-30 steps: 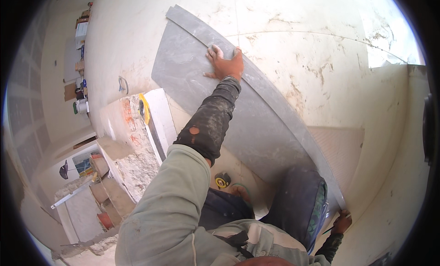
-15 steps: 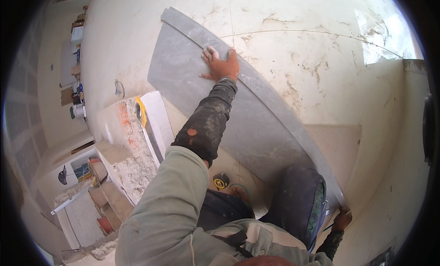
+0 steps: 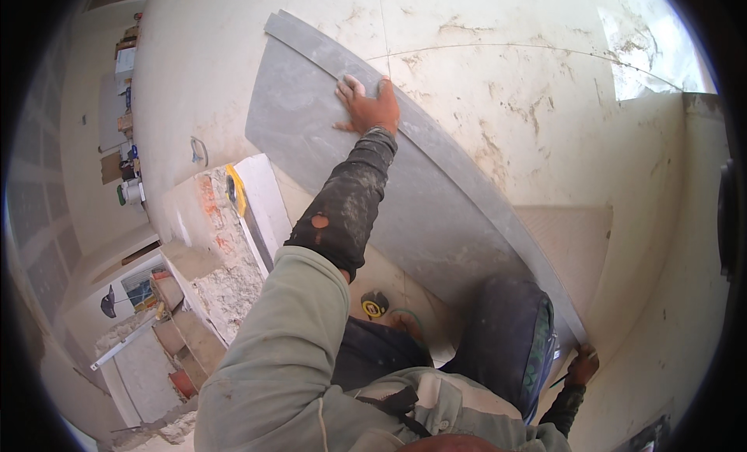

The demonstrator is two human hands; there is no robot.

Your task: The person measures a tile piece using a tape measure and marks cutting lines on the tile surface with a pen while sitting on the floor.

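Note:
A large grey tile (image 3: 436, 218) lies slantwise on the floor, with a long narrow grey strip (image 3: 475, 183) along its far edge. My left hand (image 3: 369, 107) presses on the strip and the tile beside it, fingers spread, thumb apart. At the strip's near right end is my right hand (image 3: 583, 365), its fingers curled. A thin dark pencil-like stick (image 3: 557, 382) pokes out of that hand; its tip is hidden. My knee (image 3: 502, 327) overlaps the tile's near part.
A tape measure (image 3: 374, 304) lies on the floor by my foot. On the left, a yellow-handled saw (image 3: 236, 190) rests by a rough block with a white slab (image 3: 264, 189). A beige tile (image 3: 572, 246) lies right of the strip, near the wall (image 3: 677, 273). Boxes (image 3: 124, 60) stand far left.
The view has shifted slightly, so the floor and tile sit a little further left and up. Both hands keep their places on the strip.

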